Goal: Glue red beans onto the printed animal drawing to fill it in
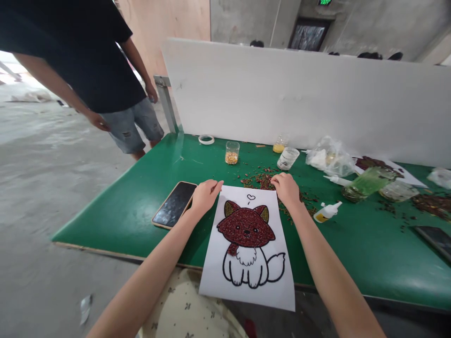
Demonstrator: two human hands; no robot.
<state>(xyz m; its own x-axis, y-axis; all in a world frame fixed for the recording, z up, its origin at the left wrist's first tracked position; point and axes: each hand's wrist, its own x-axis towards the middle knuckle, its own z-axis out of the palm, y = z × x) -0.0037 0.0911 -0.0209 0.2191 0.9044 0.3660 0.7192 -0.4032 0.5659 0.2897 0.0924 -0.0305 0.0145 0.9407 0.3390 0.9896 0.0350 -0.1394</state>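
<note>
A white sheet of paper [211, 277] printed with a fox outline lies partly on the green table, its lower end hanging past the near edge. Small dark red beans fill the fox's head [243, 225] and a patch below it; the inner ears are greenish. My left hand [206, 195] pinches the top left corner of the sheet. At the top right corner, my right hand [286, 188] pinches the paper too. Loose mixed beans [262, 180] lie scattered just beyond the sheet and beside my right hand. A phone [175, 204] rests left of my left hand.
A glue bottle [327, 212] lies right of my right hand. Behind are a cup of kernels [232, 153], a tipped clear cup [288, 158], a tape roll [206, 139] and a plastic bag [329, 155]. A green jar [368, 183] lies tilted. A person [81, 61] stands at left.
</note>
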